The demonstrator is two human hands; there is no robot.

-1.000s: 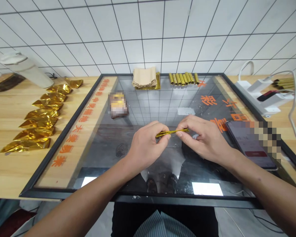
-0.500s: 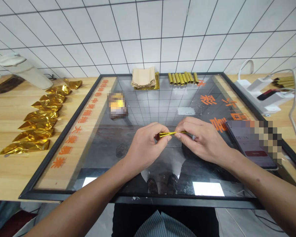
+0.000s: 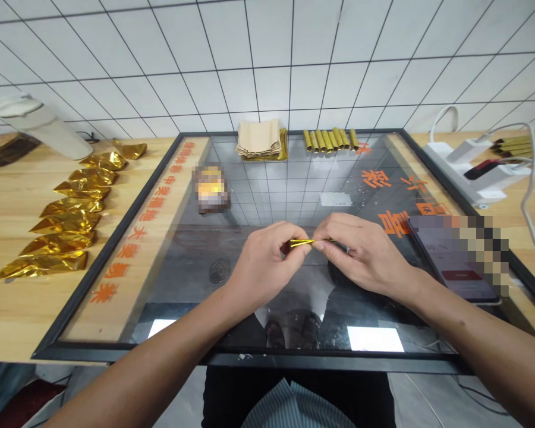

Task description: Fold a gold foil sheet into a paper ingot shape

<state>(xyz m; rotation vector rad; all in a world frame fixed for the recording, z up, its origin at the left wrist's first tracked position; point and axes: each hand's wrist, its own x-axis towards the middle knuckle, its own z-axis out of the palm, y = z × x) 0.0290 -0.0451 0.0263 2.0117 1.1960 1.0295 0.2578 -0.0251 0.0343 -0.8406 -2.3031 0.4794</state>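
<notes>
A folded piece of gold foil paper is pinched between both hands above the glass tabletop. My left hand grips its left end between thumb and fingers. On the other end, my right hand is closed, thumb and forefinger meeting near the paper's middle. Most of the paper is hidden by the fingers. At the back lies a stack of tan-backed paper sheets, gold showing beneath. Several rolled gold paper tubes lie in a row right of the stack.
Folded gold foil pieces form a column at left, near a white bottle. A phone lies right of my right hand. Behind it stand a power strip and cables. A small blurred packet sits at left on the glass.
My right fingers have shifted slightly left along the gold paper, closer to my left fingertips. Otherwise the hands and objects look nearly the same.
</notes>
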